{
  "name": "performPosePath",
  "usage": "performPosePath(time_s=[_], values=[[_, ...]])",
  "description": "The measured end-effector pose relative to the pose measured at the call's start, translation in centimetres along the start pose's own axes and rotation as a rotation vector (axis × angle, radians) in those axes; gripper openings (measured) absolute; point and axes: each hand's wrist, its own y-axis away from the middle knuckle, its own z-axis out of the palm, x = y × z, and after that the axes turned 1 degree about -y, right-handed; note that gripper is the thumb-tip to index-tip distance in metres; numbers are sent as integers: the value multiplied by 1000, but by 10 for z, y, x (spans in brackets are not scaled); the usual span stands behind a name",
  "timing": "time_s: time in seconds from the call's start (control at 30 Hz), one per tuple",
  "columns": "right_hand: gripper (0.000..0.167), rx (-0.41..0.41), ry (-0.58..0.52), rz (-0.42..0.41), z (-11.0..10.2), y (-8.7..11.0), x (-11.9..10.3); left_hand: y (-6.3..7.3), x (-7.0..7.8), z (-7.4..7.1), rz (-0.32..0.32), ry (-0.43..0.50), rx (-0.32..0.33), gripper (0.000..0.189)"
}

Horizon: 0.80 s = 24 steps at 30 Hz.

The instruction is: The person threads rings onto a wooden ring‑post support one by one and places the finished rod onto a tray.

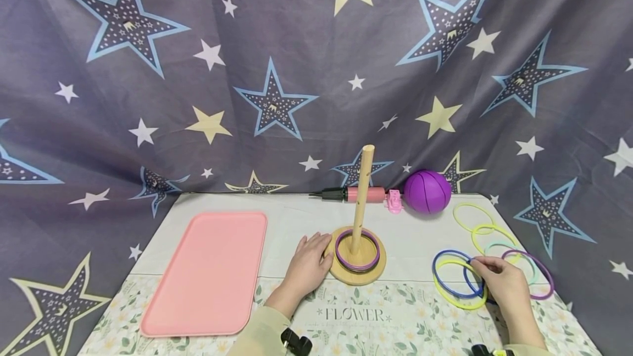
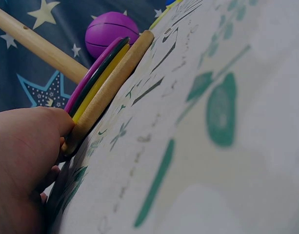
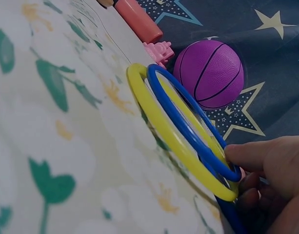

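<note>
My left hand [image 1: 309,262] rests at the left edge of a round wooden base [image 1: 358,279], its thumb touching the rim. An upright wooden post [image 1: 363,196] rises from the base, and a stack of purple, dark and yellow rings [image 2: 98,73] lies around its foot. On the right, my right hand [image 1: 506,284] pinches a blue ring [image 3: 176,119] at its near right side, thumb on top. A yellow ring [image 3: 161,136] lies against the blue one, overlapping it. Another dark blue ring [image 3: 230,217] is partly hidden by the hand.
Beyond the right hand lie yellow rings [image 1: 473,228], a mint ring [image 1: 536,273] and a purple ring [image 1: 551,284]. A pink tray [image 1: 207,273] occupies the left side. Along the back are a red pump [image 1: 366,195], a small pink object [image 1: 394,201] and a purple ball [image 1: 427,192].
</note>
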Motion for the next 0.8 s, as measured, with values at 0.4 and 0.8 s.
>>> performPosePath(time_s=[0.4,0.8], values=[[55,22,-101,51,-2,3,-1,0,2,-2,2,7,4,50],[30,47,-299,98,-5,6,-12,0,4,-3,-5,12,-2,50]])
